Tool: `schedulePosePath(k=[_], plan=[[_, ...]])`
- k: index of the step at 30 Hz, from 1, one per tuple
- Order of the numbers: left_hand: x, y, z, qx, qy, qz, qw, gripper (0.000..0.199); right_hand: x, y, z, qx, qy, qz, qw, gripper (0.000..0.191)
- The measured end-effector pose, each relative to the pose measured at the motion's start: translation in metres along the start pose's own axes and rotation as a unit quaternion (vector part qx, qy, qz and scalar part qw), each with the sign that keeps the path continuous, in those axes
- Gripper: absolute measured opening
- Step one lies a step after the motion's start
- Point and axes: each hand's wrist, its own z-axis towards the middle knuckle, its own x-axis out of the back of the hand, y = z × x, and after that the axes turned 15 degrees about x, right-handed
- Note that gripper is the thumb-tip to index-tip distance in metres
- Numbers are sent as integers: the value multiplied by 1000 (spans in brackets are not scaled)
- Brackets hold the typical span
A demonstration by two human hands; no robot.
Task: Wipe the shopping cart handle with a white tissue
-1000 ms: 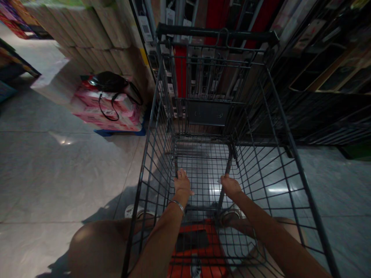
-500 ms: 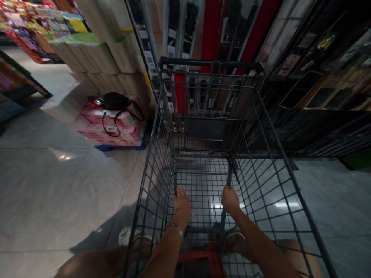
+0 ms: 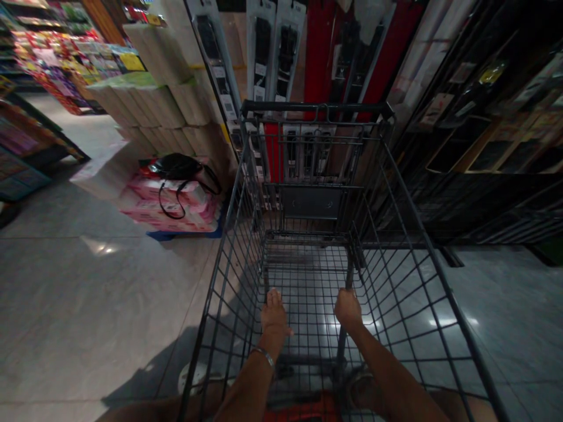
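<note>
A dark wire shopping cart fills the middle of the view, its basket holding nothing that I can make out. Both arms reach down over or into it. My left hand lies at the left part of the basket's bottom, fingers extended along a dark bar and thumb apart; a silver bracelet is on that wrist. On the right, my right hand is closed in a fist around a dark bar of the cart. Below the hands, a red-orange part shows through the wires.
Packaged goods hang on a rack beyond the cart. To the left, a black bag lies on pink packages, beside stacked paper packs. Dark shelving stands at the right. Grey floor surrounds the cart.
The surroundings sit slightly lower in the view, with the left side shifted a little right. Both hands keep their places on the cart, and the red-orange part shows less.
</note>
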Motion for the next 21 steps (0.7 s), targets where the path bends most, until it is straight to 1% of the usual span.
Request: schedulePosePath(k=[4, 10, 12, 15, 18, 20, 21], plan=[[5, -4, 8, 1, 0, -8, 1000, 110, 2, -5, 5, 1, 6, 7, 1000, 30], [9, -3, 18, -1, -5, -31, 999, 110, 9, -13, 12, -6, 14, 6, 1000, 33], [9, -2, 19, -5, -6, -41, 999, 111, 11, -16, 13, 1, 14, 7, 1000, 36], [9, -2, 20, -4, -5, -48, 999, 112, 10, -23, 15, 29, 14, 13, 999, 38], [9, -2, 21, -1, -2, -45, 999, 113, 3, -41, 13, 66, 0, 39, 997, 35], [8, -2, 21, -1, 2, -43, 999, 112, -5, -62, 10, 100, -22, 66, 993, 31], [7, -3, 20, 0, 6, -43, 999, 109, -9, -74, 7, 120, -37, 87, 988, 28]])
